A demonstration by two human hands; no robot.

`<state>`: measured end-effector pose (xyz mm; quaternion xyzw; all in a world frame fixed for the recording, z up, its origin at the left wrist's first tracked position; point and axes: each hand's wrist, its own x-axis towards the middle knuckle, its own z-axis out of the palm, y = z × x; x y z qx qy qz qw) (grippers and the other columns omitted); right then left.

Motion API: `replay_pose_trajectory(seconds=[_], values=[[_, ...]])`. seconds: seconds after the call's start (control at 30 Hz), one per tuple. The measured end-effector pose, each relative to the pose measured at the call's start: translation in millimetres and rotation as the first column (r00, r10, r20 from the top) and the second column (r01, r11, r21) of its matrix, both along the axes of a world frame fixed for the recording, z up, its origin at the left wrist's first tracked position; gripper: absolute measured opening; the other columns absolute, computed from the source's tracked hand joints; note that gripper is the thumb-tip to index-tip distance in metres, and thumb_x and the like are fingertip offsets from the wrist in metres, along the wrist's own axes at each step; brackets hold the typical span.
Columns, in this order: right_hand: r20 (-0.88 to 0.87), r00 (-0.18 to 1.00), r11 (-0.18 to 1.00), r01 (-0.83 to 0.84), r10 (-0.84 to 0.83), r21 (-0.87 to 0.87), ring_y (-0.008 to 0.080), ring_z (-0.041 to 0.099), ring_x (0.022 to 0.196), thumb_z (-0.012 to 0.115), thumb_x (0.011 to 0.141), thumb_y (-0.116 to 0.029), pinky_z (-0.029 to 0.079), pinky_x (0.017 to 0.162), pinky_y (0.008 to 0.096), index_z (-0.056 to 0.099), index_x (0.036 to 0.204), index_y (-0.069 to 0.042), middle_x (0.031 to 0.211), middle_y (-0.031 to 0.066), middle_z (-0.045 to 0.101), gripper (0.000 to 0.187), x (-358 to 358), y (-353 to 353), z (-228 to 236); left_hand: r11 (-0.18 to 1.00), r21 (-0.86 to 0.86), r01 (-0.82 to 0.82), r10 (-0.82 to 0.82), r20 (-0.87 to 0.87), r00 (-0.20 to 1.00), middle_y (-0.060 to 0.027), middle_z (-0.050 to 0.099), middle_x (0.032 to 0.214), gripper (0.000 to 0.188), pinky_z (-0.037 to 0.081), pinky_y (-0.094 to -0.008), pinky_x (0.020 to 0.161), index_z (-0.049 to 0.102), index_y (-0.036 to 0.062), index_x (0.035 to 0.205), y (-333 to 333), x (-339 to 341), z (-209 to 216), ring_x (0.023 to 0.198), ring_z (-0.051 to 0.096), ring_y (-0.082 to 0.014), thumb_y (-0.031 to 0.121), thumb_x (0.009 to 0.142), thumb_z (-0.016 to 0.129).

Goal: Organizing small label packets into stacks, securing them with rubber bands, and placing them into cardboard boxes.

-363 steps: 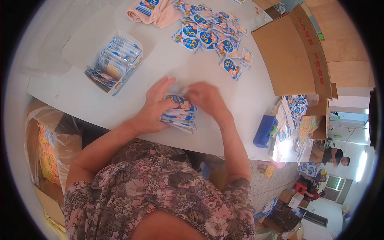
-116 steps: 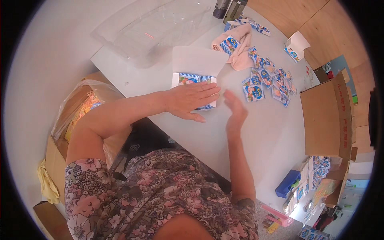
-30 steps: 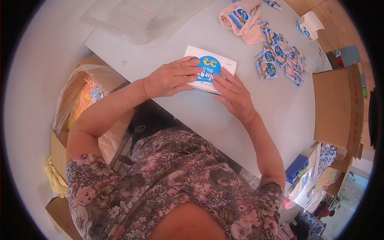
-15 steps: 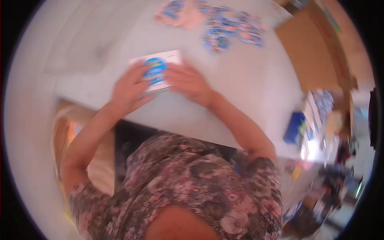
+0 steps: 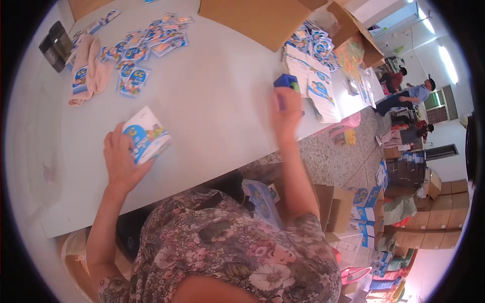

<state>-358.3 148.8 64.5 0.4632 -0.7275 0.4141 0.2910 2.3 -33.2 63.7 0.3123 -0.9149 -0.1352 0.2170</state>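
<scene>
A small white carton with a blue printed panel (image 5: 146,136) is in my left hand (image 5: 121,156), over the left half of the white table (image 5: 212,101). Its fingers are behind the box's left edge and its thumb lies along the lower edge. My right hand (image 5: 286,118) is stretched out near the table's right edge, slightly blurred. Its fingers close round a blue tape dispenser (image 5: 286,81) with a bit of green inside. Part of the dispenser is hidden under the hand. Right beside it lies a stack of flat white and blue cartons (image 5: 319,87).
Several small blue packets (image 5: 134,81) lie in a loose pile at the far left, next to a folded pink cloth (image 5: 91,70) and a dark container (image 5: 54,48). An open cardboard box (image 5: 247,20) stands at the back. Several people (image 5: 411,96) are off to the right.
My hands have come apart from both being on the carton. My left hand keeps it, now turned, while my right has gone right to the tape dispenser. The view has swung right.
</scene>
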Motion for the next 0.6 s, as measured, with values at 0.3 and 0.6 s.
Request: replay_pose_trajectory(seconds=[0.3, 0.6], values=[[0.902, 0.354, 0.969, 0.077, -0.247, 0.235, 0.0162, 0.059, 0.075, 0.068, 0.084, -0.029, 0.046, 0.065, 0.0347, 0.069, 0.095, 0.0, 0.083, 0.0049, 0.066, 0.031, -93, 82, -12, 0.995, -0.008, 0.104, -0.104, -0.007, 0.995, -0.0212, 0.042, 0.135, 0.058, 0.036, -0.0509, 0.091, 0.043, 0.0084, 0.092, 5, -59, -5, 0.115, 0.042, -0.0413, 0.022, 0.054, 0.084], [0.961, 0.226, 0.934, 0.281, 0.157, -0.219, 0.0161, 0.06, 0.074, 0.069, 0.082, -0.013, 0.056, 0.064, 0.0361, 0.064, 0.091, -0.002, 0.085, 0.0043, 0.062, 0.015, -64, 82, -15, 0.994, 0.005, 0.109, -0.109, -0.017, 0.994, -0.018, 0.042, 0.135, 0.059, 0.037, -0.0488, 0.091, 0.042, 0.0085, 0.092, 7, -63, -2, 0.115, 0.042, -0.0394, 0.02, 0.054, 0.085]])
